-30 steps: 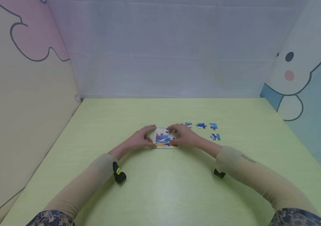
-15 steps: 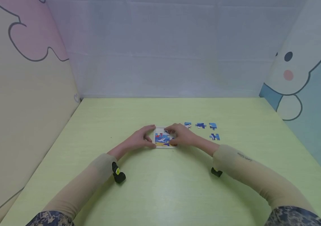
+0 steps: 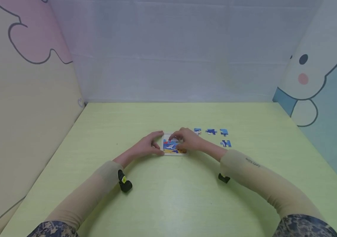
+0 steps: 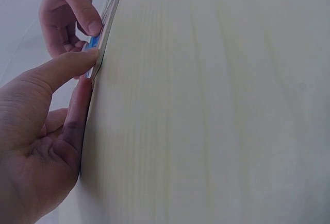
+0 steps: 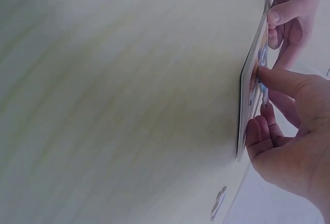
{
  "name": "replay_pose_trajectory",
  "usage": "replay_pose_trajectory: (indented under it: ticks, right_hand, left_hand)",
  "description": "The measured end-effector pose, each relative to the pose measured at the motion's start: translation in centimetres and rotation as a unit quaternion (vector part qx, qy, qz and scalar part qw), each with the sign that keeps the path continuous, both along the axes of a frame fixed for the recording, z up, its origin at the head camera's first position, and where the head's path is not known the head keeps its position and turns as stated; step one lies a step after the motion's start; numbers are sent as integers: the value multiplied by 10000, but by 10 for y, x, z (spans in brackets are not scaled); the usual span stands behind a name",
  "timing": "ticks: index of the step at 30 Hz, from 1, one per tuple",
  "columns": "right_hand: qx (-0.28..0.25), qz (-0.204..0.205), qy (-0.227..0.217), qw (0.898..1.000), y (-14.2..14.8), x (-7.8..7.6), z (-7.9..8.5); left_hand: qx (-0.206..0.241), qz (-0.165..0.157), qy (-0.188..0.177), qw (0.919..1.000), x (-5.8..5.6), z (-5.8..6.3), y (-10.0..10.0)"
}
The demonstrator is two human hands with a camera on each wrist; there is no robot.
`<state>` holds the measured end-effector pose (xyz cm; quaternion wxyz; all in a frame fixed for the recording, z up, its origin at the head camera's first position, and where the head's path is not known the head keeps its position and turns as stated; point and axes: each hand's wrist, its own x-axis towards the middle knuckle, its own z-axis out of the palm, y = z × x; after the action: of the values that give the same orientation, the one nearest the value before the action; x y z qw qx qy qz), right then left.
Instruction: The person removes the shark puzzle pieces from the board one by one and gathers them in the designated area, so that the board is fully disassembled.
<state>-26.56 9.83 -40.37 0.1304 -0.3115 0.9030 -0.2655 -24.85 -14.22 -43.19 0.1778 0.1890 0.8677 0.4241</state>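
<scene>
A small square puzzle board (image 3: 171,155) with a white border lies mid-table, partly filled with a colourful sea picture. My left hand (image 3: 144,145) grips its left side, thumb at the near corner and fingers at the far one. Over the upper right part of the board is my right hand (image 3: 190,140), thumb and fingers bent. In the right wrist view it pinches a puzzle piece (image 5: 265,94), seen nearly edge-on, close over the board's surface. The right fingers hide part of the picture and the board's right edge.
Several loose blue puzzle pieces (image 3: 211,131) lie to the right of the board, behind my right hand. They rest on a pale green table (image 3: 168,197). A white sheet (image 3: 168,52) rises at the back, with printed panels on both sides.
My right hand has shifted left over the board, with its fingertips nearer the middle of the picture. The left hand keeps its grip on the board, which stays in place.
</scene>
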Motion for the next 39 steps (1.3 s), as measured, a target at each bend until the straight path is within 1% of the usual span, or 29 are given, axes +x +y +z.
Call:
replay_pose_trajectory:
  ticks: [4, 8, 13, 16, 19, 24, 30, 39]
  right_hand:
    - [22, 3, 56, 10000, 0, -1, -1]
    - [84, 87, 227, 9997, 0, -2, -2]
    - [449, 213, 413, 9979, -3, -4, 0]
    - [692, 289, 456, 9961, -5, -4, 4]
    - [783, 323, 444, 9954, -6, -4, 7]
    - [672, 320, 451, 9962, -4, -4, 6]
    - [498, 72, 508, 9974, -2, -2, 0]
    - [350, -106, 873, 9955, 7, 2, -2]
  left_hand:
    - [43, -3, 24, 10000, 0, -1, 0]
    - [61, 5, 36, 10000, 0, -1, 0]
    - [11, 11, 3, 10000, 1, 0, 0]
    - [-58, 38, 15, 10000, 0, -1, 0]
    - [-100, 50, 15, 9999, 0, -1, 0]
    - [-83, 6, 26, 10000, -1, -1, 1]
    - [-34, -32, 58, 10000, 0, 0, 1]
    - [-104, -3, 57, 9999, 1, 1, 3]
